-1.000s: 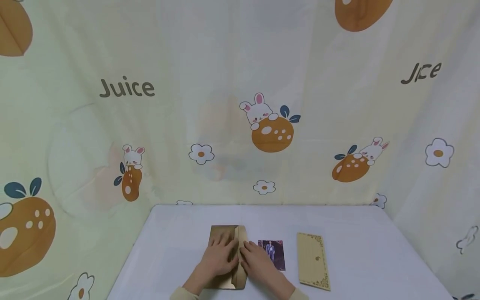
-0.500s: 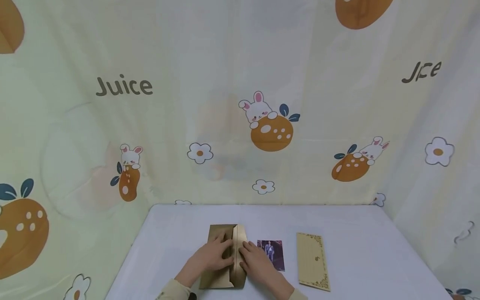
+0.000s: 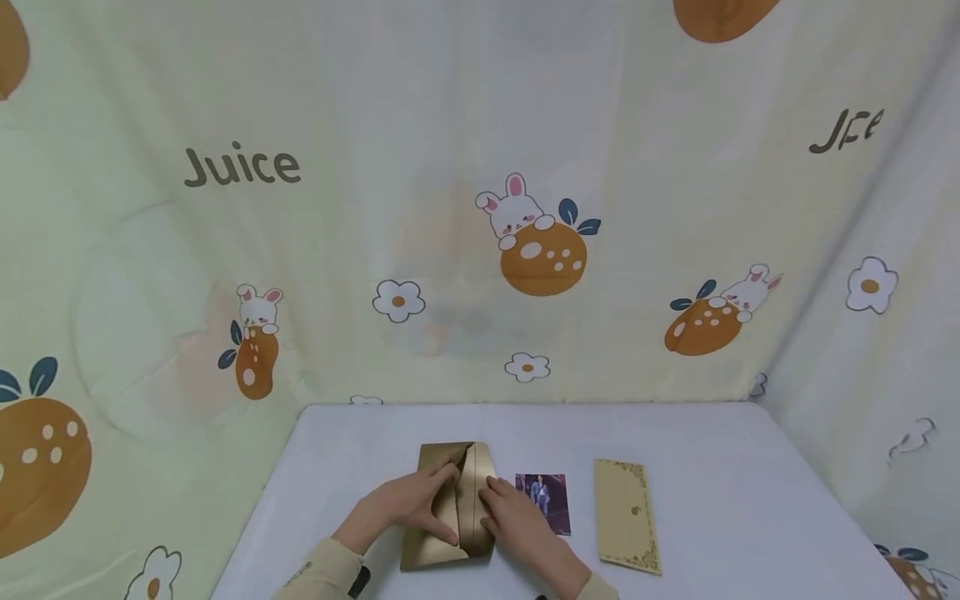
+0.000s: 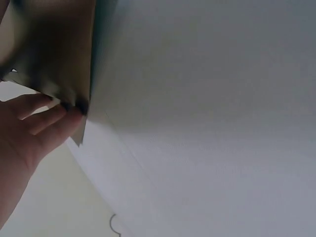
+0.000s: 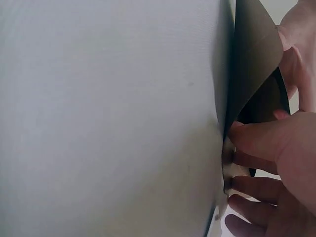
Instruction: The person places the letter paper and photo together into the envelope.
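Saw a gold, satin-sheened envelope (image 3: 449,504) on the white table (image 3: 712,500), left of a glossy photo (image 3: 557,502) and scroll-bordered card (image 3: 627,517). Found its body gripped in the left hand (image 3: 408,498), the right hand (image 3: 517,520) on the creased flap (image 3: 482,467); could not tell whether pinching or pressing. Saw the mouth (image 3: 462,461) gaping wider than half a second earlier, its dark hollow (image 5: 260,102) clearest from the right wrist.

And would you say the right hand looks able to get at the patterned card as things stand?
Probably yes: the patterned card lies uncovered to the right of the right hand, with only a flat photo between them, though the hand would first need to leave the gold envelope.
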A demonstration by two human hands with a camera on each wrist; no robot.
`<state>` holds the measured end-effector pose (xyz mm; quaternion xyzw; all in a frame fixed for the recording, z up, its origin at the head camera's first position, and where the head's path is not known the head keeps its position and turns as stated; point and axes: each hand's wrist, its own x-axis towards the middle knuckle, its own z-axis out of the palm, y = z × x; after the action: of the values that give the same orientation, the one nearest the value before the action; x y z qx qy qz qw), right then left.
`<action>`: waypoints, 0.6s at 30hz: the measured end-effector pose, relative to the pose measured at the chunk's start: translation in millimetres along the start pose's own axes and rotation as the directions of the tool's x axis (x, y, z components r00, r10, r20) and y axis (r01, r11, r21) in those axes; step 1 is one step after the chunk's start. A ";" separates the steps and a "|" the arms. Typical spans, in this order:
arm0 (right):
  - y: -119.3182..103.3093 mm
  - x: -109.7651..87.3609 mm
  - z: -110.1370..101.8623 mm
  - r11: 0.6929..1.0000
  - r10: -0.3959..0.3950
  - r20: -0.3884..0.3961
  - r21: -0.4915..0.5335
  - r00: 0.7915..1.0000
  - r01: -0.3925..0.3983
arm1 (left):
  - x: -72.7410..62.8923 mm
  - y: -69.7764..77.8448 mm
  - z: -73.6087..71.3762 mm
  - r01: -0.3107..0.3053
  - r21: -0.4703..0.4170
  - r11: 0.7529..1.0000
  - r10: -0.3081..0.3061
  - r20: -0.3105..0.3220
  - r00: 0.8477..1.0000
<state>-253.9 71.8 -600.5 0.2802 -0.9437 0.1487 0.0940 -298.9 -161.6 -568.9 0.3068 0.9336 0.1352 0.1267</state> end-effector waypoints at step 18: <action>6.2 -4.4 -13.4 0.978 0.130 -0.008 0.163 0.991 -0.127 | 0.7 5.6 3.9 0.023 0.067 0.997 -0.023 -0.011 1.000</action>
<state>-252.4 83.4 -590.4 0.2237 -0.9437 0.2334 0.0701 -295.2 -156.2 -570.8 0.2994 0.9417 0.1037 0.1131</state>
